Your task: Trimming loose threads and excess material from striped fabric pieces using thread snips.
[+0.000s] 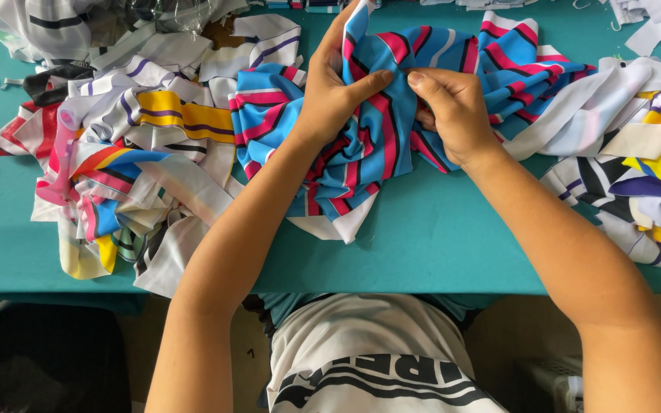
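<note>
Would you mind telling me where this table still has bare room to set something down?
The widest bare patch of the teal table lies along the near edge, between the forearms, below the blue striped cloth held by the left hand and right hand. A narrow strip stays bare at the far left edge. The left pile and right pile are crowded.

No labels, signs or screens show. The one likely package is a crumpled clear plastic bag at the far left of the counter — see-through, glinting white where it creases, lying among the white striped cloth pieces. Whether anything is in it — cannot tell.
</note>
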